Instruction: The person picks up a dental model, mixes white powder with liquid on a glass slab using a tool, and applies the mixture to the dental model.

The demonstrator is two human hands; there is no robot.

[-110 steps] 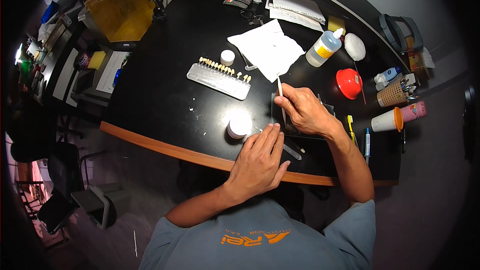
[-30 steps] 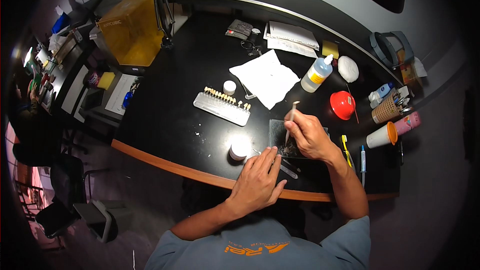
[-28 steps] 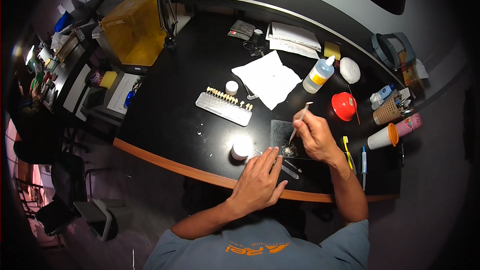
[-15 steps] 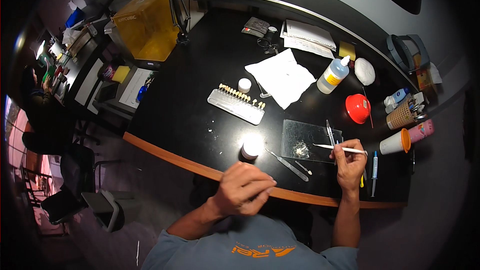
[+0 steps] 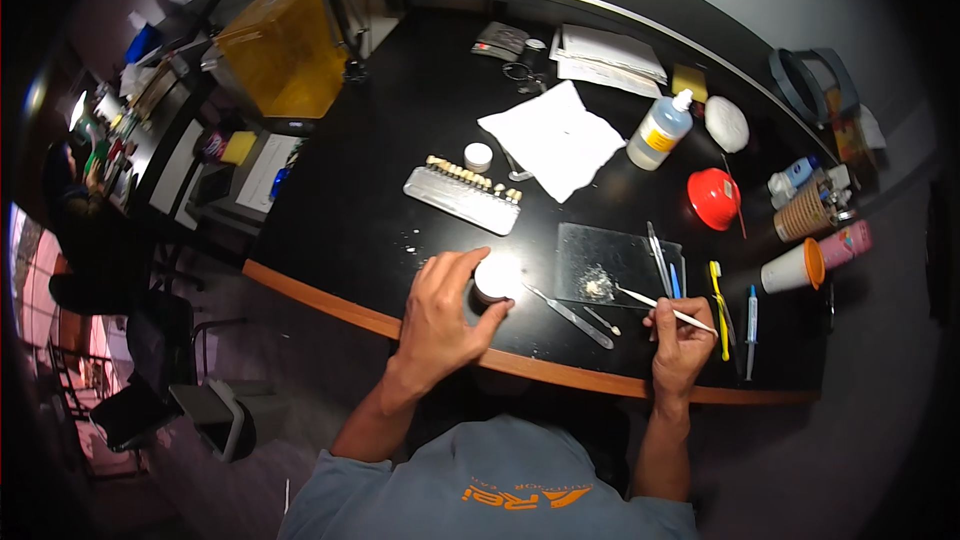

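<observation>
Pale tool (image 5: 640, 297) was gripped by fingers of right hand (image 5: 683, 350), tip beside powder (image 5: 597, 285) already deposited on glass plate (image 5: 600, 245). Jar (image 5: 498, 277), not yet lifted from desk (image 5: 340, 200) near front edge, was flanked by curved fingers of left hand (image 5: 437, 315); grip undetermined.

The left hand (image 5: 488, 285), which a second ago lay flat over part of the scalpel (image 5: 572, 318) and half a second ago was raised and curled near the desk's front edge (image 5: 560, 372), has come to the jar (image 5: 497, 277), fingers on one side and thumb on the other; how firmly they touch it cannot be told. The right hand (image 5: 665, 308) has left its place over the plate (image 5: 573, 240) for the near right corner, and its tool (image 5: 655, 301), then steep, now slants low, pointing left toward the powder (image 5: 597, 285). Scalpel and tweezers (image 5: 657, 252) now show uncovered, and the toothbrush (image 5: 718, 300), lately mostly hidden, is back in sight
</observation>
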